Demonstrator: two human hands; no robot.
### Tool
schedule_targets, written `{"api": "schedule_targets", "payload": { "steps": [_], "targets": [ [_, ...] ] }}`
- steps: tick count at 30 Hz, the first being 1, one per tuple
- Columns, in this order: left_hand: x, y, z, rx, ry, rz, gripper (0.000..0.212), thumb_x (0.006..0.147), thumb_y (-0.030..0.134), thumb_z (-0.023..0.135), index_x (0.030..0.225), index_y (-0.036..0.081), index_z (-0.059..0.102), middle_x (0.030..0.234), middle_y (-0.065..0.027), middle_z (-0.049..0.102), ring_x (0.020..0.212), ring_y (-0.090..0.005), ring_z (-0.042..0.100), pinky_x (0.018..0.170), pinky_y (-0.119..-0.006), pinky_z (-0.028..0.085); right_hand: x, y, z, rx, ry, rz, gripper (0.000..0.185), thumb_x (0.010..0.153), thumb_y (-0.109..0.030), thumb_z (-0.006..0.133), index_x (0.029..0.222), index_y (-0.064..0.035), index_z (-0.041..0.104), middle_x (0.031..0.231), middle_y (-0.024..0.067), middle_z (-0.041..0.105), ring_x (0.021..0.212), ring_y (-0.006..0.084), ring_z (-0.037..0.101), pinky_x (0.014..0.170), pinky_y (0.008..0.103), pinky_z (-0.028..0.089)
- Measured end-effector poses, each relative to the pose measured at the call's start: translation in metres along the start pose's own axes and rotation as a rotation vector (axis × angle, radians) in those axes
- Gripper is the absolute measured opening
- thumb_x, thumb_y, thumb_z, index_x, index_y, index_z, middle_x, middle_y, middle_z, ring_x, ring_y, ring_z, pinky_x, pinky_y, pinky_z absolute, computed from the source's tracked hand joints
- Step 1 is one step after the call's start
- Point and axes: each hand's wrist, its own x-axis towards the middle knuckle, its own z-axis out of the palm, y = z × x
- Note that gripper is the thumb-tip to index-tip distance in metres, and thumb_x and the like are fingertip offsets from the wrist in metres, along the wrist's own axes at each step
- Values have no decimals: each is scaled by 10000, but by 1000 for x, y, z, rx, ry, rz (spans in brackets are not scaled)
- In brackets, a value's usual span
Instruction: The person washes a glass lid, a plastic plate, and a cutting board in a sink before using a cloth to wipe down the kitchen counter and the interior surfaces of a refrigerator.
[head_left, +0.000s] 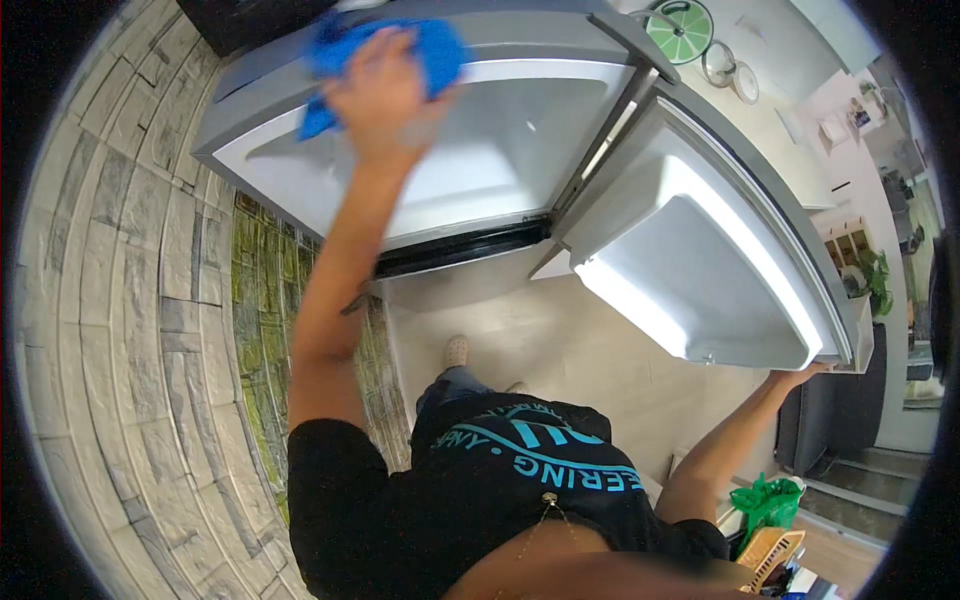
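At the upper left, my left hand (386, 94), blurred, presses a blue cloth (442, 56) against the front rim of a grey refrigerator cabinet (517, 37). Parts of the cloth stick out on both sides of the fingers. Below it lies the white inner compartment (487, 142). The refrigerator door (720, 262) stands swung out to the right on its hinge side, its white moulded inner liner facing me. My right hand (802, 375) holds the free edge of that door at the lower right; most of its fingers are hidden behind the edge.
Stone-patterned wall panels (142, 300) run close along the left. Beyond the door, a white counter (787, 150) carries a green lime-slice-shaped item (679, 30) and glass pieces. A green plastic bag (765, 502) and a yellow basket (771, 551) are behind my right arm. Light floor (570, 330) lies underfoot.
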Motion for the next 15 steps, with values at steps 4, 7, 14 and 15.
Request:
{"api": "schedule_targets", "payload": {
  "steps": [4, 7, 14, 15],
  "targets": [
    [39, 107, 14, -126, -57, 244, 445, 664, 445, 643, 880, 61, 583, 1092, -68, 528, 1022, -242, 464, 799, -485, 343, -14, -3, 20, -23, 41, -30, 692, 861, -594, 165, 1352, -108, 214, 1370, 98, 280, 1226, 296, 315, 1011, 445, 262],
    [56, 135, 0, -135, -40, 188, 314, 745, 111, 492, 1047, 46, 549, 1044, -103, 508, 982, -246, 457, 813, -395, 350, -11, 3, 4, -106, -49, -121, 759, 806, -670, 208, 1351, -143, 238, 1388, 87, 249, 1262, 318, 244, 1035, 496, 168],
    [31, 16, -25, -119, -272, 184, 414, 612, 221, 642, 987, 69, 556, 1099, -95, 504, 1006, -271, 455, 793, -441, 344, 9, 18, -45, -206, -79, -127, 711, 840, -619, 176, 1356, -131, 199, 1403, 92, 212, 1271, 339, 219, 1040, 520, 144],
    [14, -20, -26, -115, -203, 118, 581, 515, 281, 712, 1033, 73, 550, 1149, -111, 490, 1089, -285, 426, 872, -470, 320, 25, 28, -72, -319, -86, -200, 702, 844, -611, 181, 1352, -127, 205, 1401, 93, 216, 1269, 340, 224, 1038, 523, 147]
  ]
}}
